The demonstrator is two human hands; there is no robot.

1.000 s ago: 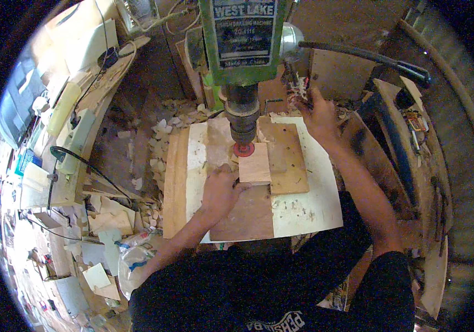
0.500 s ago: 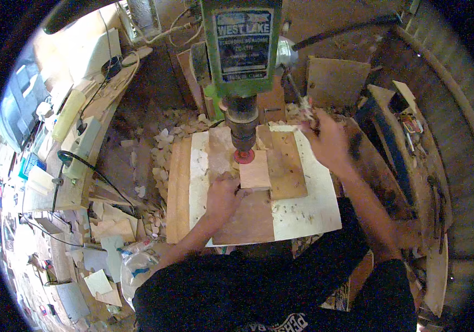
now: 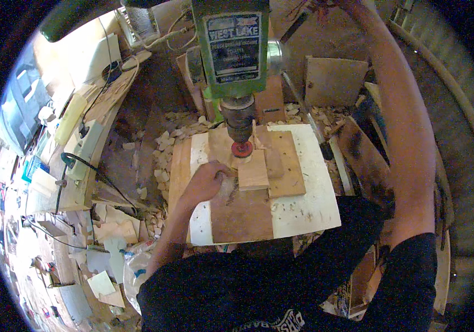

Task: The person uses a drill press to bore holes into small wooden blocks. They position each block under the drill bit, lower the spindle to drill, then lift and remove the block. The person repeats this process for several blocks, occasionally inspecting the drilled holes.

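A green drill press [image 3: 231, 61] stands over the work, its chuck [image 3: 238, 117] fitted with a round red cutter [image 3: 242, 149]. The cutter is at the far end of a small pale wood block [image 3: 253, 174]. My left hand [image 3: 206, 180] is just left of this block, fingers curled; a blurred greyish patch beside them hides what they may hold. At the upper edge, my raised right hand [image 3: 331, 4] closes around the end of a dark feed lever [image 3: 296, 26]; the frame cuts off part of it.
Beneath the block lie a brown board [image 3: 241, 221], a pierced wooden piece [image 3: 292, 182] and a white panel [image 3: 317, 213]. Wood chips [image 3: 165, 149] are heaped behind and left. A cluttered bench [image 3: 71, 193] runs along the left, with a black cable [image 3: 98, 174]. Boards [image 3: 358, 146] lean at right.
My right hand has gone from low beside the press up to the upper edge, and the levers have turned. My left hand has drawn slightly left, away from the block.
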